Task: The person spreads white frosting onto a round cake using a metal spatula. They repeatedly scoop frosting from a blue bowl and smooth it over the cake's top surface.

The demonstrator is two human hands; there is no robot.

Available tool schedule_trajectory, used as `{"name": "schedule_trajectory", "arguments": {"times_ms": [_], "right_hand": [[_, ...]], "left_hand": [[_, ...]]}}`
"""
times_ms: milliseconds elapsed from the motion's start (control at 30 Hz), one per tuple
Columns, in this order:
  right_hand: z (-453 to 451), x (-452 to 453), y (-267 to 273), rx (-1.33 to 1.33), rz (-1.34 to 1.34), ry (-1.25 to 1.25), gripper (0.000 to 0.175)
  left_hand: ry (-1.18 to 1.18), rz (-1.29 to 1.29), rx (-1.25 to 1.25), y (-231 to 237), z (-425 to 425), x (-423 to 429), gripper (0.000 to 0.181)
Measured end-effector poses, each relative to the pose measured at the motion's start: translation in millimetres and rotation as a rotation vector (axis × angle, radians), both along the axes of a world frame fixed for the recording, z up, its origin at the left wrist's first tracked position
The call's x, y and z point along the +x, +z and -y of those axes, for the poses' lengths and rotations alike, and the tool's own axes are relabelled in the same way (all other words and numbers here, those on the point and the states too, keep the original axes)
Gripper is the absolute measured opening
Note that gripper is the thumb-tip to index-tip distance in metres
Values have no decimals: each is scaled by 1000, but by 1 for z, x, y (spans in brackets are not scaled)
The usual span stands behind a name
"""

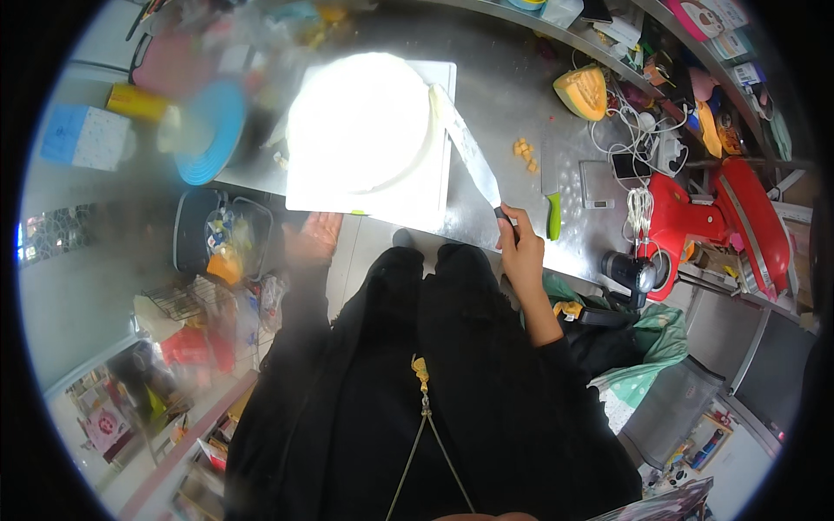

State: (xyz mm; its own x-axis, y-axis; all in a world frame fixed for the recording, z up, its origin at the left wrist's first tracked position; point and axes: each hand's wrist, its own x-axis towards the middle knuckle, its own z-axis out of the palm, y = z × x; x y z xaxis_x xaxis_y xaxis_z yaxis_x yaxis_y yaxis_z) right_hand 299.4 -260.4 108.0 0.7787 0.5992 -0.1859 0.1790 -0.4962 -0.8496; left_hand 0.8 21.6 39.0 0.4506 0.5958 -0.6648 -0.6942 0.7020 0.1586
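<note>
A white frosted cake (358, 124), blown out by glare, stands on a white square board or stand (438, 208) at the metal worktop's near edge. My right hand (523, 247) grips the dark handle of a long icing spatula (470, 151). Its cream-smeared blade slants up and left, with the tip at the cake's right side. Palm up, my left hand (313, 238) is at the near left edge of the board, below its rim; whether it touches the underside cannot be told. That hand is partly blurred, with nothing seen in it.
On the worktop to the right lie diced melon (524, 154), a green-handled knife (554, 215), a cut melon (583, 93) and a scale (597, 185). Beyond are a hand mixer (631, 273) and a red stand mixer (690, 215). A blue turntable (212, 133) stands left; a bin (192, 231) sits below.
</note>
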Motion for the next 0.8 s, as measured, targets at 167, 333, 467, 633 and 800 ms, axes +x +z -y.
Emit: {"name": "schedule_trajectory", "arguments": {"times_ms": [167,333,467,633,800], "right_hand": [[1,-3,2,-31,19,20,28],[5,-6,1,-29,34,36,27],[7,-10,0,-48,15,27,27],[12,-13,1,-49,15,34,27],[16,-14,3,-77,23,56,28]], "left_hand": [[-144,-29,22,-14,31,17,105],[-278,104,117,-24,25,12,109],[-48,-118,104,-14,10,8,108],[-182,-138,-163,-4,47,33,104],[-238,-133,52,-12,27,11,118]]}}
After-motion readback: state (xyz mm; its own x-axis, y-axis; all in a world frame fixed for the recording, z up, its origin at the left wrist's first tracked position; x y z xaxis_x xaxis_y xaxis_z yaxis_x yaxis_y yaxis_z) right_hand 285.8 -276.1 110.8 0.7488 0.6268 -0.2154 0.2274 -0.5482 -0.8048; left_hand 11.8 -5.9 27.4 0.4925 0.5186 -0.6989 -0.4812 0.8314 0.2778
